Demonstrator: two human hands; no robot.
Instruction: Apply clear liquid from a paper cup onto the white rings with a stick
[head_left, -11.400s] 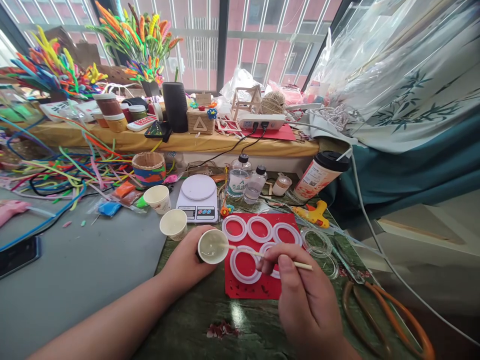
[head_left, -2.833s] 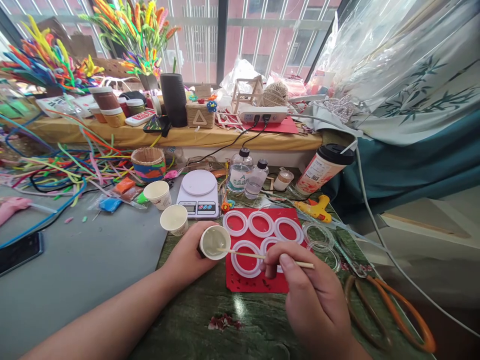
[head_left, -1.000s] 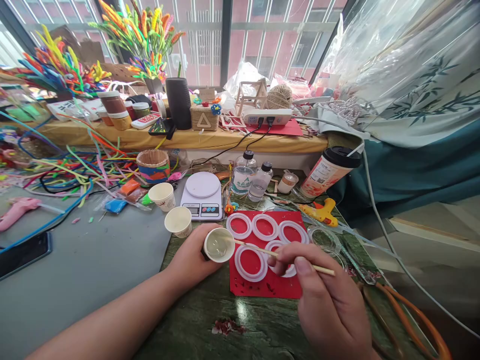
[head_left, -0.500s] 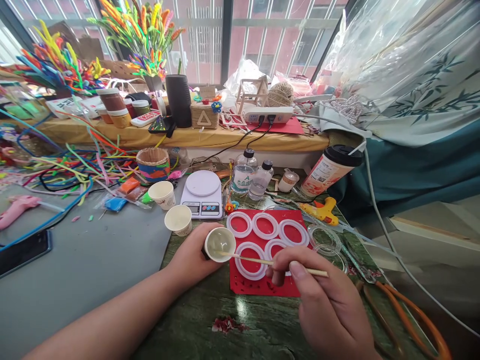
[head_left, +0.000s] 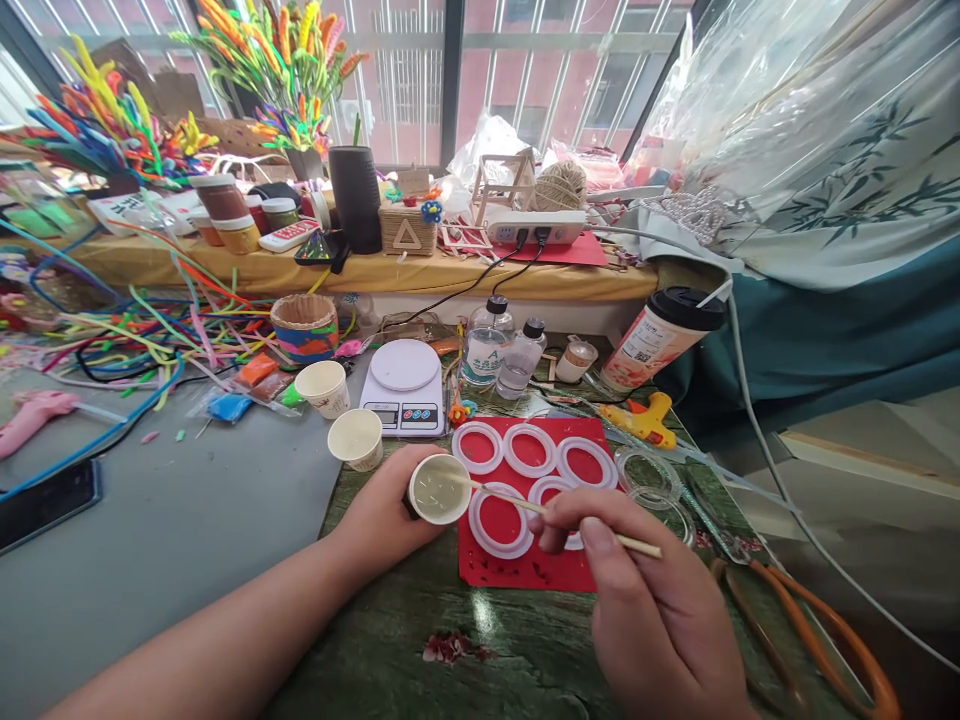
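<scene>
My left hand (head_left: 386, 505) is wrapped round a white paper cup (head_left: 440, 490), which holds a clear, slightly cloudy liquid. Between the thumb and fingers of my right hand (head_left: 645, 590) is a thin wooden stick (head_left: 517, 500), its far end reaching over the rim into the cup. Beneath and behind the stick, several white ring molds (head_left: 501, 522) lie on a red sheet (head_left: 480, 575); my right hand partly covers the nearer ones. Two more paper cups (head_left: 355, 438) stand left of the held cup, close to a white digital scale (head_left: 405, 385).
Two clear bottles (head_left: 489, 345) with black caps stand behind the molds. On the right are a yellow glue gun (head_left: 649, 420), clear rings (head_left: 649, 475), orange-handled scissors (head_left: 817, 630) and a lidded drink cup (head_left: 660, 340). A phone (head_left: 49, 505) lies on the grey mat at left.
The stick's tip has shifted up toward the cup's far right side, with my right hand moving only slightly. My left hand and the cup stay in place.
</scene>
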